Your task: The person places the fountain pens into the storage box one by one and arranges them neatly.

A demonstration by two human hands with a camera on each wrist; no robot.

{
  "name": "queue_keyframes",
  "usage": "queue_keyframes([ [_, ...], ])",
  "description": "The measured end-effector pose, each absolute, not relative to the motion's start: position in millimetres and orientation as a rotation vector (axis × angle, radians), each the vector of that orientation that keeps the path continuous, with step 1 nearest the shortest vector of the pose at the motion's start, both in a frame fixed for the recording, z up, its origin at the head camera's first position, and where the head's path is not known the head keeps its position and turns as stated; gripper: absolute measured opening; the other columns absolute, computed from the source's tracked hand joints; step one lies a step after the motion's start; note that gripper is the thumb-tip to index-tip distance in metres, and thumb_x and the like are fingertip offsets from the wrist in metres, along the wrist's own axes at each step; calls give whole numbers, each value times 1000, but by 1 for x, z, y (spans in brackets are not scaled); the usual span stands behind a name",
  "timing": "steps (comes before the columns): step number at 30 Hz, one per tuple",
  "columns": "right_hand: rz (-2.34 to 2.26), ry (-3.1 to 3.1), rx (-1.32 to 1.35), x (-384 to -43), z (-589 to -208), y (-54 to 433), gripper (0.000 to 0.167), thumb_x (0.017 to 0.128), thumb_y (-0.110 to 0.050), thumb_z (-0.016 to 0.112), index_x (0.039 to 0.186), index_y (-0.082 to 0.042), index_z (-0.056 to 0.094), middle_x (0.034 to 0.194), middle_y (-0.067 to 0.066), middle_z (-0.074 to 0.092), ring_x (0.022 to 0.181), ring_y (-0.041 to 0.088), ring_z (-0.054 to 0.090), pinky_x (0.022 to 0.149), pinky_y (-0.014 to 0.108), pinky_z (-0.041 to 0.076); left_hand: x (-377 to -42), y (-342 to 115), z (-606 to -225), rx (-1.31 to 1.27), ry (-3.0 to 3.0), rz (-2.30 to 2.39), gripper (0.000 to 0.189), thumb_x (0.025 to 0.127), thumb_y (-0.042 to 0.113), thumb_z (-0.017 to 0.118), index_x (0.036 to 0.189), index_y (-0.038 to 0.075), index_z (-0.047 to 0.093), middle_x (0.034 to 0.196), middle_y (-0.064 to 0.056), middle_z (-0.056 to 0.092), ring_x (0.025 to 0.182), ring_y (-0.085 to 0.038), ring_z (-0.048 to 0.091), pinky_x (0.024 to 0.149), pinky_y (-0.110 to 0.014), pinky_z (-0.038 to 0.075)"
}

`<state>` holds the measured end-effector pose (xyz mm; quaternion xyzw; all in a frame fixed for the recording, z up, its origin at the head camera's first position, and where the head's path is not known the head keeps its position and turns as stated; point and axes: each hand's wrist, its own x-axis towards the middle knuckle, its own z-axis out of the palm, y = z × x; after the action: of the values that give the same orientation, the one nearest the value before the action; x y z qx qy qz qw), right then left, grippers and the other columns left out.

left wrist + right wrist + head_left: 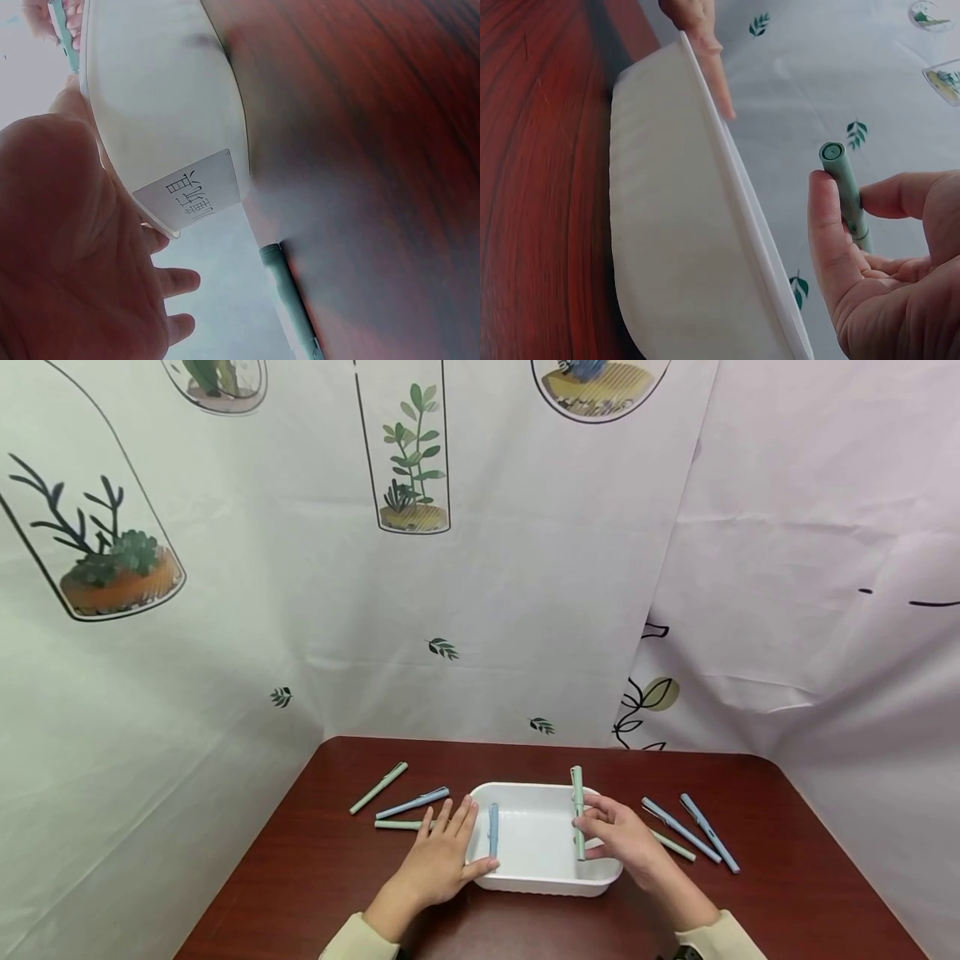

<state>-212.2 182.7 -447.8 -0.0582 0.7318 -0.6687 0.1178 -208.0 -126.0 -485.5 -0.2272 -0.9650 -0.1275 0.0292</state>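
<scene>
My right hand pinches a light green pen between thumb and fingers. It holds the pen nearly upright over the right side of a white plastic tray. In the right wrist view the green pen shows its round end, above the tray's rim. Fingers spread, my left hand rests on the tray's left rim. A light blue pen lies inside the tray close to that hand. In the left wrist view a label with handwritten characters is stuck on the tray's outer wall.
Left of the tray lie a green pen, a blue pen and another green pen, partly behind my left hand. On the right are two blue pens and a green pen. A printed curtain hangs behind the dark red table.
</scene>
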Motion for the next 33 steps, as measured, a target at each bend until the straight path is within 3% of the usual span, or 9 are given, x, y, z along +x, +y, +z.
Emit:
queue_keyframes([
  [10, -1949, 2133, -189, -213, -451, 167, 56, 96, -9, 64, 141, 15, 41, 94, 4, 62, 81, 15, 65, 67, 37, 61, -206, -126, -483, -704, -2978, -393, 92, 96, 67, 50, 158, 2, 30, 165, -15, 28, 150, -45, 26, 119, -63, 17],
  [33, -1910, 2134, -172, -216, -461, 147, 59, 94, -7, 62, 144, 14, 39, 94, 6, 63, 81, 17, 66, 65, 38, 61, -206, -126, -484, -695, -2974, -398, 91, 96, 66, 51, 158, 2, 31, 165, -15, 30, 150, -45, 26, 119, -63, 17],
])
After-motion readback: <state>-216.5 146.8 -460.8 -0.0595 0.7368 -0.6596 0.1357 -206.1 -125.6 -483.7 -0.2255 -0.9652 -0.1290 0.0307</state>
